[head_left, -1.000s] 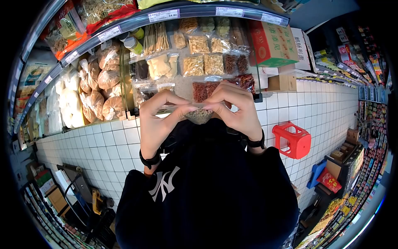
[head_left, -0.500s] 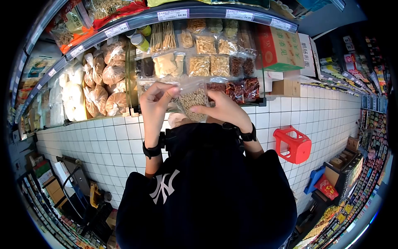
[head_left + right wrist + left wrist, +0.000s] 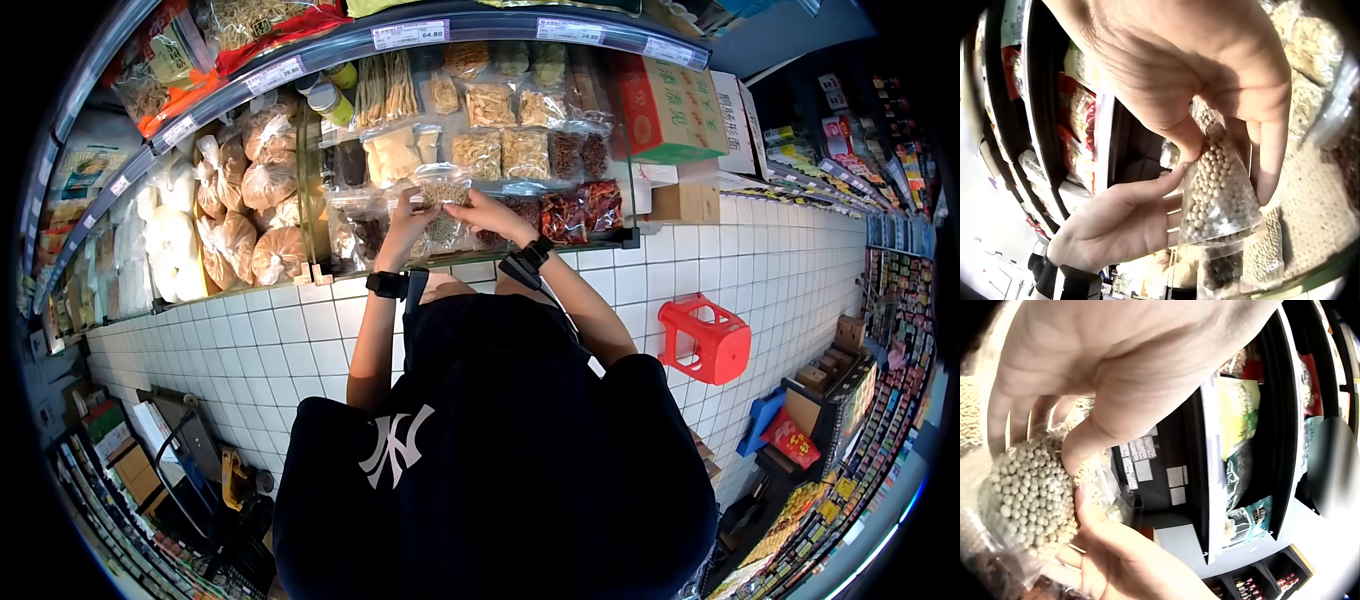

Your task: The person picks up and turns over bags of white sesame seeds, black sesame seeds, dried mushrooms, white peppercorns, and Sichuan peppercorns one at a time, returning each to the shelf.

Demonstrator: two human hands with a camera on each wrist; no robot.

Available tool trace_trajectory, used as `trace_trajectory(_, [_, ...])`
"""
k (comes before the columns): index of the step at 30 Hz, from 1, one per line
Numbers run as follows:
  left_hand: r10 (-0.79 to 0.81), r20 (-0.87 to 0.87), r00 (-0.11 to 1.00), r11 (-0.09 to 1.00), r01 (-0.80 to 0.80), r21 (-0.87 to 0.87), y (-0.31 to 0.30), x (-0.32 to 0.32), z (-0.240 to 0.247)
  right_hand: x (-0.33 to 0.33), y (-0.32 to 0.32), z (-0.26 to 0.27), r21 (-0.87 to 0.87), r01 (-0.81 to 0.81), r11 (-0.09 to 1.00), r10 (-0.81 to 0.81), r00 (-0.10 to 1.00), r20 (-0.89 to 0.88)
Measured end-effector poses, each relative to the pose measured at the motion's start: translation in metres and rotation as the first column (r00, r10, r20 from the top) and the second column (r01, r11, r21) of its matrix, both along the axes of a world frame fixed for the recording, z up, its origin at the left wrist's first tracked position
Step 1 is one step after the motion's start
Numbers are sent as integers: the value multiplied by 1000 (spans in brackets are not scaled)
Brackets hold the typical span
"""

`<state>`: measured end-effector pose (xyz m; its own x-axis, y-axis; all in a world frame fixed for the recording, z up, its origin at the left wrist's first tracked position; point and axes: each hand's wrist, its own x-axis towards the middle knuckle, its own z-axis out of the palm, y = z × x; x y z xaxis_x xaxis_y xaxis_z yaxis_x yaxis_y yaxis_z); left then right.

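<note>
A clear zip bag of pale round grains is held over the near part of the food display by both hands. My left hand grips its left side, thumb pressed on the plastic, as the left wrist view also shows. From the right side, my right hand grips it too, thumb in front and fingers behind. In the right wrist view the bag bulges with grains below the thumb. Another bag of small grains lies just below the hands in the head view.
Several flat bags of dried goods, among them dried red chillies, lie in the glass-sided display. Tied brown bags fill the left bay. A priced shelf edge overhangs the back. A red stool stands on the tiles.
The hands first pinched the bag's top edge near the body, then turned its face upward. Now both arms have reached forward, carrying it over the display.
</note>
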<state>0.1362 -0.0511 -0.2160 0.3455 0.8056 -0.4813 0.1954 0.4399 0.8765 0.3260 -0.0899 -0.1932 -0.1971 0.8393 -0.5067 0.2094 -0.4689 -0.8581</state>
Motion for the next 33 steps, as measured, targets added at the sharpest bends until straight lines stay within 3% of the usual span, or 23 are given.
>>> trace_trajectory(3, [-10, -81, 997, 1000, 9, -17, -1, -1, -3, -4, -4, -32, -82, -59, 995, 55, 997, -48])
trace_trajectory(5, [6, -90, 996, 998, -11, -57, -2, -3, -25, -5, -8, -35, -127, 21, 992, -24, 1000, -17])
trace_trajectory(9, [75, -96, 993, 997, -78, -29, -5, -6, -54, 20, -10, -54, -192, -3, 981, -13, 997, -78])
trace_trajectory(10, [79, -93, 993, 996, -82, -27, -5, -9, -71, 25, -9, -50, -175, 3, 984, -4, 1000, -3])
trace_trajectory(11, [35, -150, 988, 997, -25, 72, -4, -14, -95, 32, -10, -55, -175, -1, 985, 0, 1000, 0])
trace_trajectory(12, [-2, -210, 978, 985, 38, 168, -3, -16, -108, 40, -13, -67, -71, 21, 997, -13, 993, 119])
trace_trajectory(14, [10, -272, 962, 978, 48, 202, -11, -8, -82, 56, -18, -96, 104, 88, 991, -113, 958, 263])
trace_trajectory(15, [19, -340, 940, 971, 64, 232, -15, -7, -78, 60, -20, -97, 109, 84, 990, -111, 958, 265])
trace_trajectory(17, [62, -367, 928, 958, 48, 282, -18, -5, -89, 65, -27, -98, 254, 24, 967, -144, 874, 465])
trace_trajectory(21, [60, -457, 887, 908, 142, 394, -19, -5, -88, 68, -37, -98, 199, 18, 980, -94, 921, 379])
trace_trajectory(24, [92, -482, 871, 907, 127, 401, -17, -6, -86, 70, -40, -94, 170, -70, 983, -10, 903, 430])
trace_trajectory(26, [173, -448, 877, 782, 154, 604, -15, -6, -101, 69, -42, -94, 162, -109, 981, 23, 890, 455])
trace_trajectory(27, [170, -450, 877, 778, 161, 607, -16, -1, -88, 68, -43, -97, 155, -123, 980, 36, 880, 474])
trace_trajectory(29, [253, -592, 766, 619, 342, 707, -24, 16, -51, 68, -43, -99, 154, -128, 980, 37, 870, 492])
trace_trajectory(30, [145, -464, 874, 666, 261, 699, -21, 21, -53, 67, -44, -97, 148, -101, 984, 20, 882, 470])
trace_trajectory(31, [138, -464, 875, 661, 267, 701, -20, 26, -63, 67, -45, -97, 140, -73, 988, 3, 894, 449])
trace_trajectory(33, [-247, -370, 895, 867, 375, 328, -15, 40, -74, 67, -47, -99, 152, -56, 987, -19, 892, 452])
